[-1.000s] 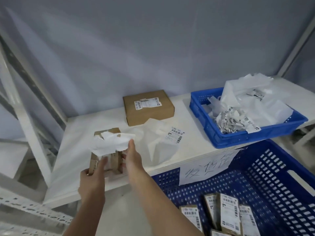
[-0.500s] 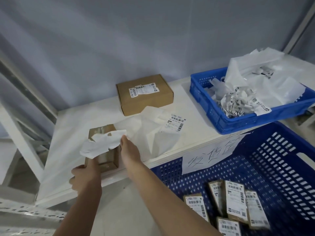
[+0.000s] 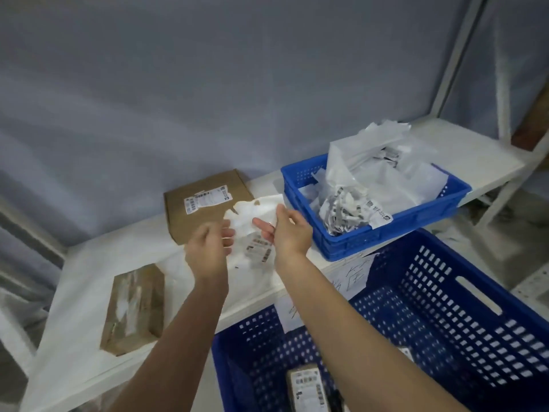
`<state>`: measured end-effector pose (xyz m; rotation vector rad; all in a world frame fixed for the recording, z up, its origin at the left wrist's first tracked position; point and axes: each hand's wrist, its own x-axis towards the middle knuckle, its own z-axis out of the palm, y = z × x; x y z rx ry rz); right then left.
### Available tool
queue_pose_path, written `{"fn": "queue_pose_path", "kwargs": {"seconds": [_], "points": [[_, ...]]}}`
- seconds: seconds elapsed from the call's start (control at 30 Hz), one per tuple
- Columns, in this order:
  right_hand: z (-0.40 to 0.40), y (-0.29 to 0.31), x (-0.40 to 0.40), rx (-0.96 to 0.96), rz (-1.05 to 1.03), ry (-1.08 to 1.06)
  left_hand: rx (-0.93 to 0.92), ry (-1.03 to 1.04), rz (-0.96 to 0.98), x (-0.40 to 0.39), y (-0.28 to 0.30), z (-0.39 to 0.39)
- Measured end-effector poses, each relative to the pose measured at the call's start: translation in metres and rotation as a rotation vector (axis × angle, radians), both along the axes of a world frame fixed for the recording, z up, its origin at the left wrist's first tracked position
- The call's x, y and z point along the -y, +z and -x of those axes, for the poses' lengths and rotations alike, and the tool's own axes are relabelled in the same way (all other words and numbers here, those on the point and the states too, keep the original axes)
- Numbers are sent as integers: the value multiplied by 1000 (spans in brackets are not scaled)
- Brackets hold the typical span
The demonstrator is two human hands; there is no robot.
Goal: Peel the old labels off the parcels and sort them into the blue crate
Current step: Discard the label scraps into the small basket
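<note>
We see two hands, left (image 3: 208,251) and right (image 3: 289,233), pinching one torn white label (image 3: 255,214); two brown cardboard parcels (image 3: 202,203) (image 3: 133,307) on the white shelf (image 3: 83,278); grey wall.

Both hands are off the small brown parcel (image 3: 133,307), which now lies alone on the table (image 3: 74,352) with torn white residue on its top. The peeled label (image 3: 255,212) is fully free and raised above the table, held between the left hand (image 3: 208,251) and the right hand (image 3: 288,233), closer to the small blue crate (image 3: 395,227) than before.
</note>
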<state>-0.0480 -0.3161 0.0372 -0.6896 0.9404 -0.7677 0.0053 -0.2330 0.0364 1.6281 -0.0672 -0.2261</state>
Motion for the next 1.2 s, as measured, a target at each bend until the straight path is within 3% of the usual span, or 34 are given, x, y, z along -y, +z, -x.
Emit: {"fn": "queue_pose_path", "kwargs": {"seconds": [0.07, 0.27, 0.37, 0.5, 0.6, 0.7, 0.8, 1.0, 1.1, 1.2], "points": [[22, 6, 29, 48, 64, -139, -59, -190, -67, 42, -4, 18], [77, 5, 109, -117, 466, -331, -317, -309, -189, 127, -45, 63], [92, -10, 137, -237, 682, -278, -364, -334, -124, 145, -64, 83], [92, -48, 152, -515, 877, -12, -306, -233, -101, 152, -83, 85], [91, -75, 154, -864, 954, 157, -292, -236, -67, 150, -88, 82], [98, -72, 160, -1172, 935, 336, -303, -248, -33, 147, -91, 82], [99, -65, 167, -1211, 911, 472, -312, -237, -7, 147, -93, 83], [95, -60, 160, -1195, 830, 552, -294, -251, -17, 145, -94, 86], [93, -57, 157, -1230, 828, 511, -229, -279, -93, 143, -96, 85], [87, -56, 156, -1217, 772, 265, -140, -402, -205, 135, -95, 81]]}}
